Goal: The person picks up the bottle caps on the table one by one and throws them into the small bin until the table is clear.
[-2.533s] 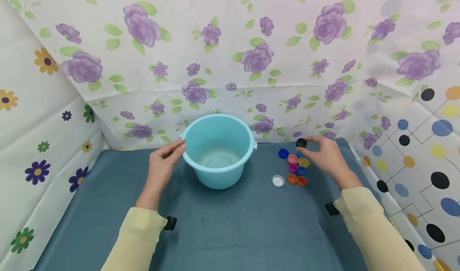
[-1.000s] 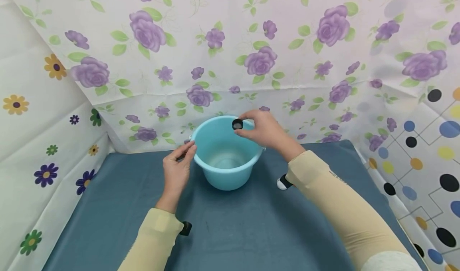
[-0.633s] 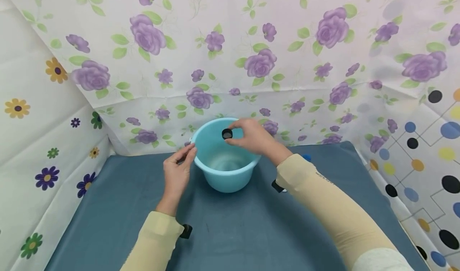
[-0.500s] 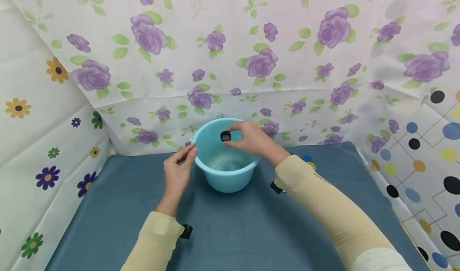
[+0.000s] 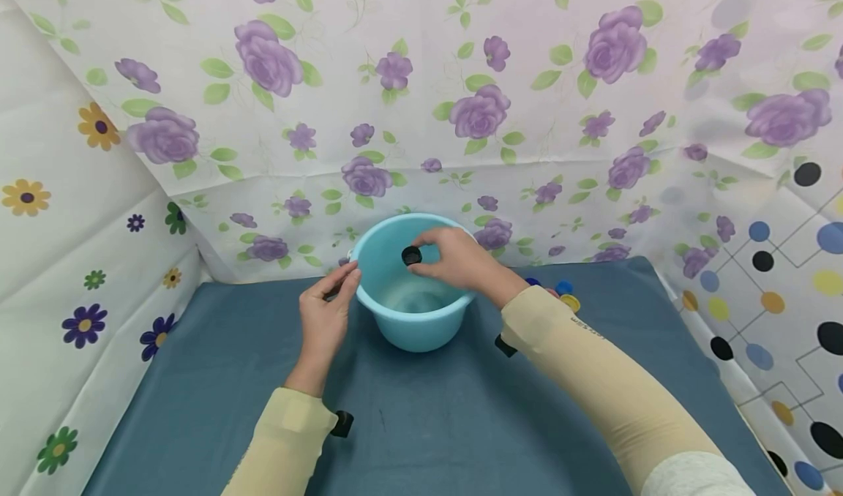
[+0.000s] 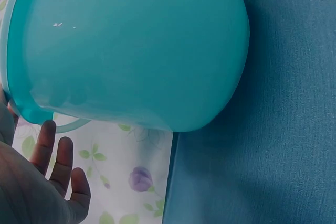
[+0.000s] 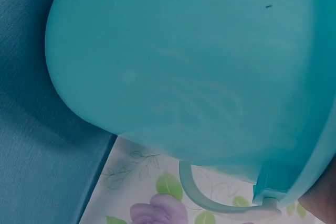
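A light blue bucket (image 5: 420, 331) stands upright on the table, its inner floor showing no objects. My right hand (image 5: 456, 260) reaches over its right rim and pinches a black bottle cap (image 5: 411, 255) between thumb and fingers, inside the mouth. At the left rim, my left hand (image 5: 325, 314) pinches the edge with thumb and forefinger. The left wrist view shows the bucket wall (image 6: 131, 51) close up, with the other fingers (image 6: 63, 163) hanging loose below the rim. In the right wrist view the wall hides the cap; a white handle (image 7: 197, 190) hangs at the rim.
Several loose caps lie to the right of the bucket, partly behind my right sleeve, among them a yellow cap (image 5: 570, 303) and a blue cap (image 5: 563, 287). A blue-grey cloth (image 5: 421, 423) covers the table. A flowered curtain (image 5: 421, 115) rises right behind the bucket.
My right hand has carried the black bottle cap leftward from the group of caps to the bucket and lowered it below the rim. The left hand keeps its place at the rim.
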The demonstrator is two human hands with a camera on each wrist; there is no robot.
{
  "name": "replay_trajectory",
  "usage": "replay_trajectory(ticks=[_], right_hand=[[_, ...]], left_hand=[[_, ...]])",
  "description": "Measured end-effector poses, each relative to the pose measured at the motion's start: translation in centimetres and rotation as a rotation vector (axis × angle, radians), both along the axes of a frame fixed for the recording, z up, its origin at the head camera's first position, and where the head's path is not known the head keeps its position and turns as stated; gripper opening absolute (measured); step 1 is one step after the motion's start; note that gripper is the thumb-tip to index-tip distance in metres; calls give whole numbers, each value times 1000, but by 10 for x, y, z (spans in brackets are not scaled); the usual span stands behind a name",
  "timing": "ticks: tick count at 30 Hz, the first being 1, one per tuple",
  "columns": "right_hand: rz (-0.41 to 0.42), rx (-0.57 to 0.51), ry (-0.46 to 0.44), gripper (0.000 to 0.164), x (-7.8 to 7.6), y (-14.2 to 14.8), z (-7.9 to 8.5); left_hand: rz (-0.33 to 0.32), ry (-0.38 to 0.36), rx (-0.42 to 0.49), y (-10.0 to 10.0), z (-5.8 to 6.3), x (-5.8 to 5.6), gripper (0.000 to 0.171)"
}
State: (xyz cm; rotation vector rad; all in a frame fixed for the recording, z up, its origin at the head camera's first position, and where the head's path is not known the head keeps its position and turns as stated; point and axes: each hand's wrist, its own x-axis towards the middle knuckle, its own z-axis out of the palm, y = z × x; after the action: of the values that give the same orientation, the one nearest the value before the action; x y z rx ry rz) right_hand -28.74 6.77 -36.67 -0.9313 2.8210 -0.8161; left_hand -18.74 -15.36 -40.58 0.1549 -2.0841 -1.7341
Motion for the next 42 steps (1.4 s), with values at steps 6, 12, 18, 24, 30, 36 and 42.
replay_trajectory(ticks=[6, 12, 18, 24, 30, 36, 42], right_hand=[[-9, 2, -12, 44, 0, 3, 1], [-32, -8, -10, 45, 1, 9, 6], [-78, -65, 21, 44, 2, 26, 15], [-158, -133, 44, 43, 1, 57, 24], [-257, -164, 38, 51, -2, 108, 21], [-412, -146, -19, 61, -2, 179, -5], [-547, -118, -50, 61, 1, 236, -44]], left_hand=[[-2, -16, -13, 2, 2, 1, 30], [-15, -59, -25, 1, 6, 1, 31], [-65, -124, 21, -3, 13, 3, 33], [-141, -214, 19, -15, 7, -1, 40], [-194, -271, 15, -16, 22, 7, 40], [-188, -272, -10, -22, 4, -3, 41], [-178, -258, -11, -24, 1, -3, 40]])
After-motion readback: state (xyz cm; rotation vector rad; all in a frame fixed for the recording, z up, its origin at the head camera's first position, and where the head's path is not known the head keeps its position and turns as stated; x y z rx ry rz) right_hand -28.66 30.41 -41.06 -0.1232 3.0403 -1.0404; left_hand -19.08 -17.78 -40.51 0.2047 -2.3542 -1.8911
